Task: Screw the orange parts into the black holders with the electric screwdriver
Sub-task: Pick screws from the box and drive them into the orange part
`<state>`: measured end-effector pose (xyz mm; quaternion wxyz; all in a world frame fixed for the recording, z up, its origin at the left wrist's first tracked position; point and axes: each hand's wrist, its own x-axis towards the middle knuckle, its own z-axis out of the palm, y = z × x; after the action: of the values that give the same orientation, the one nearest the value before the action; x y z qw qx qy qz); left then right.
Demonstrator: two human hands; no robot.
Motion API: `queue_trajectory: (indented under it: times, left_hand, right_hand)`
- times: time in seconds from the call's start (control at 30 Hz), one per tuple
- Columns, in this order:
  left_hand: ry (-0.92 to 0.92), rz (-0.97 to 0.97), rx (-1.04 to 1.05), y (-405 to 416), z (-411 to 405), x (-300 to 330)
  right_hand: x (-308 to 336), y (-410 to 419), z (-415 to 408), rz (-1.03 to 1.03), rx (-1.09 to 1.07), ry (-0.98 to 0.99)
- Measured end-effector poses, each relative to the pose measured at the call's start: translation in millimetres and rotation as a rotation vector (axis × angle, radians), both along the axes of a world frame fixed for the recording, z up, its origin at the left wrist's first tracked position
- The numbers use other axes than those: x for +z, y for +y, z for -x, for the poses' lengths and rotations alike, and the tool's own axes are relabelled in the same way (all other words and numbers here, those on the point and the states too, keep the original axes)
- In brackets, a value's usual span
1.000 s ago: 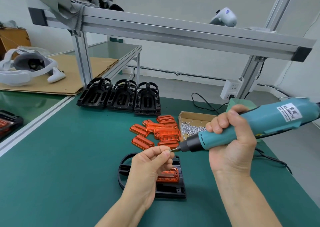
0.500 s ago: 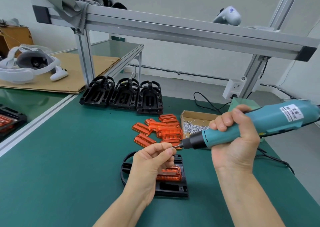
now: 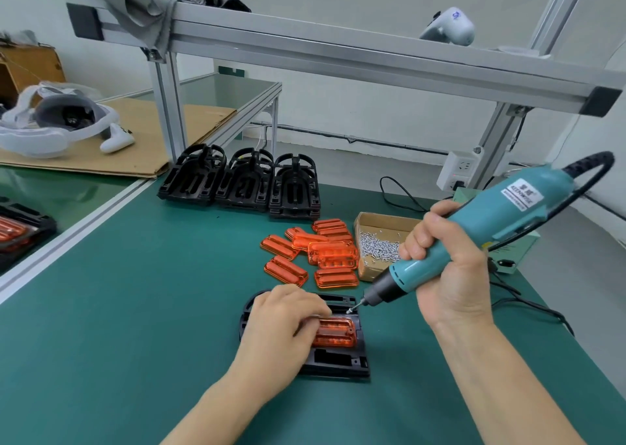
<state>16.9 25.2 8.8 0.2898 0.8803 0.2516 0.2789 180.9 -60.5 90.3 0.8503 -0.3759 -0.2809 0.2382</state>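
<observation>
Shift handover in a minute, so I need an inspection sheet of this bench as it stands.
Surface: green mat.
Job's things: black holder with orange part seated; loose orange parts; three spare holder stacks; box of screws.
Clutter: headset on cardboard.
Grips: left hand presses the holder; right hand grips the electric screwdriver, tip at the holder's corner.
Cables: screwdriver cord, socket lead.
Surroundings: aluminium frame, cloth draped over it.

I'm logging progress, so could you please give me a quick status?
Right hand grips electric screwdriver. Left hand presses orange part into black holder. Bit tip at holder's far corner, nothing blocking.
</observation>
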Motion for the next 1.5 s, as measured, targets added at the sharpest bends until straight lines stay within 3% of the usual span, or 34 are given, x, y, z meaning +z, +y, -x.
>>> queue_trajectory:
  times: [0.13,0.3,1.5]
  left_hand:
    - [0.301,-0.155,-0.082,-4,-5,-8]
    - [0.405,-0.199,-0.097,-6,-8,-8]
    - [0.348,-0.151,-0.091,-5,-9,-15]
  right_hand:
    - [-6,2,-2,0.079,0.014,-0.063]
    - [-10,5,-3,0.137,0.029,-0.136]
    - [-22,26,-1,0.205,0.304,-0.504]
